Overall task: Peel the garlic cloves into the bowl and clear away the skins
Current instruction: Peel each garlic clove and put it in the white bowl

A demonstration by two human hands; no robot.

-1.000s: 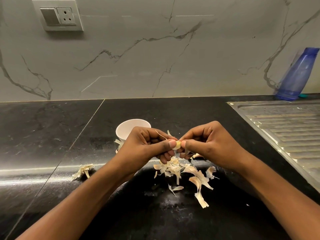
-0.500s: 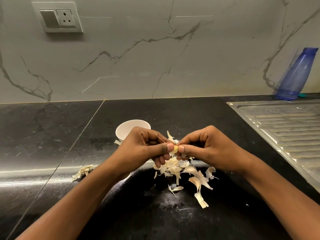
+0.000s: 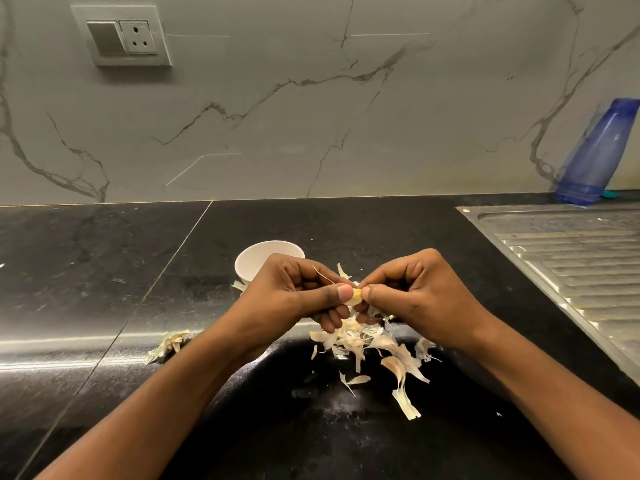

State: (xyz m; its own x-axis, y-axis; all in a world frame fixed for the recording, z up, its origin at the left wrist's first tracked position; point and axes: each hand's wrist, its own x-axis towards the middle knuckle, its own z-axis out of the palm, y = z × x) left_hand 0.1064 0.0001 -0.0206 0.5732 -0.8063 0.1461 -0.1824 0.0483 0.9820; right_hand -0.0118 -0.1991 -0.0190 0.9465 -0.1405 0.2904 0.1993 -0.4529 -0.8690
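A pale garlic clove point(image 3: 356, 296) is pinched between the thumbs of my left hand point(image 3: 298, 292) and my right hand point(image 3: 419, 289), held just above the black counter. Thin strips of skin stick up from my fingers. A white bowl point(image 3: 256, 259) stands right behind my left hand, which hides its near side and contents. Loose papery skins point(image 3: 374, 344) lie scattered on the counter under and in front of my hands. A small separate clump of skins point(image 3: 169, 342) lies to the left of my left forearm.
A steel sink drainboard point(image 3: 575, 254) fills the right side of the black counter point(image 3: 104, 271). A blue plastic bottle point(image 3: 599, 154) leans against the marble wall at the back right. A switch and socket plate point(image 3: 121, 36) sits high on the wall.
Both hands have stayed together on the clove, shifting only slightly. The thumbs have closed in tighter, so less of the clove shows.
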